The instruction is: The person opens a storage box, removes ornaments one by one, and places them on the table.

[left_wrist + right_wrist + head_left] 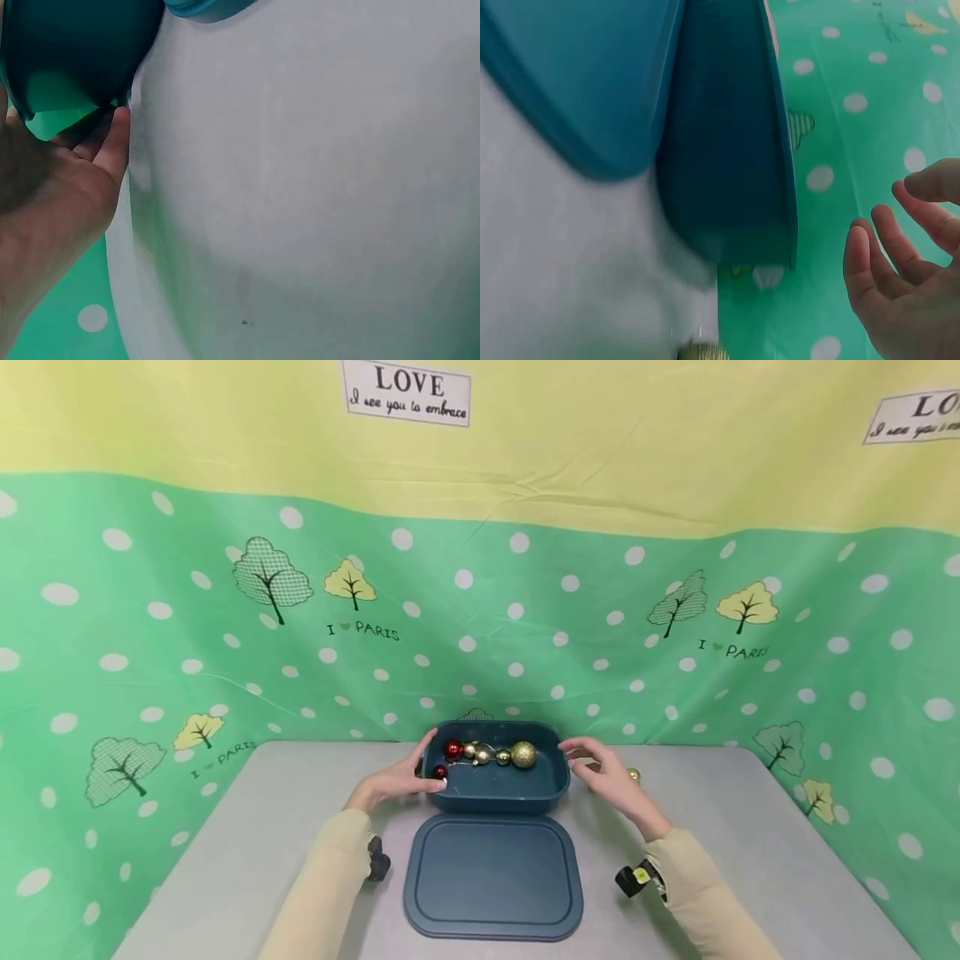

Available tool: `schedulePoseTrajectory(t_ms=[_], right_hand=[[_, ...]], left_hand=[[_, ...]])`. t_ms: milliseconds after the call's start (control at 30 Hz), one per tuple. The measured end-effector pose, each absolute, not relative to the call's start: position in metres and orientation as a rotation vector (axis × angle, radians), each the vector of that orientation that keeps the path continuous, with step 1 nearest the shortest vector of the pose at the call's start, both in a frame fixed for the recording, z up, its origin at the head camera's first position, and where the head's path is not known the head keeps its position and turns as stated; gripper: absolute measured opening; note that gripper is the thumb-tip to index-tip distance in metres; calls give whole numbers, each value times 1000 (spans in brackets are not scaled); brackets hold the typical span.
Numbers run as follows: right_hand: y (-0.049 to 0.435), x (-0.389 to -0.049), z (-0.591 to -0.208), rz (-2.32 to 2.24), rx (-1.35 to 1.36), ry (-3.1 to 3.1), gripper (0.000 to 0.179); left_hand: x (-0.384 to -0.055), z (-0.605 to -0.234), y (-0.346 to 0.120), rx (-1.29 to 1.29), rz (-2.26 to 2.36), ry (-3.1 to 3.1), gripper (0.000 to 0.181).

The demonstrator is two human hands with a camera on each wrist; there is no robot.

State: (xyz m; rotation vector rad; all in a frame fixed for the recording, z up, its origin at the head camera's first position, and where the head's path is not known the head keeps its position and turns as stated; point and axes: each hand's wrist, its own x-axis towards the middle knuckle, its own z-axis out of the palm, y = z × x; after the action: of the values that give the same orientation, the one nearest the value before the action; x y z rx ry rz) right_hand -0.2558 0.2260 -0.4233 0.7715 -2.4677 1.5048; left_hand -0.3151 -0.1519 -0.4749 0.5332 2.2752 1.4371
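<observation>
A dark blue rectangular box stands near the back of the table. Inside it lie shiny red balls, small gold balls and a larger glittery gold ball. My left hand holds the box's left end, thumb at the front corner and fingers toward the back. At the right end, my right hand hovers with loosely bent fingers; the right wrist view shows this hand apart from the box, holding nothing. The matching blue lid lies flat in front of the box.
Just beyond my right hand sits another gold ball, partly hidden. A green and yellow printed cloth hangs close behind the box. The grey table extends to both sides.
</observation>
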Motion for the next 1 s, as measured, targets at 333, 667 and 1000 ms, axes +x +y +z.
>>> schedulePoseTrajectory(t_ms=[333, 667, 1000], right_hand=[[176, -264, -424, 1594, 859, -2489, 28], [143, -277, -427, 1680, 910, -2494, 27], [113, -268, -409, 1786, 905, -2515, 27]], left_hand=[[-315, -473, -153, 520, 1427, 2282, 112], [-313, -467, -155, 519, 1437, 2279, 114], [-313, -471, -151, 528, 1426, 2283, 110]])
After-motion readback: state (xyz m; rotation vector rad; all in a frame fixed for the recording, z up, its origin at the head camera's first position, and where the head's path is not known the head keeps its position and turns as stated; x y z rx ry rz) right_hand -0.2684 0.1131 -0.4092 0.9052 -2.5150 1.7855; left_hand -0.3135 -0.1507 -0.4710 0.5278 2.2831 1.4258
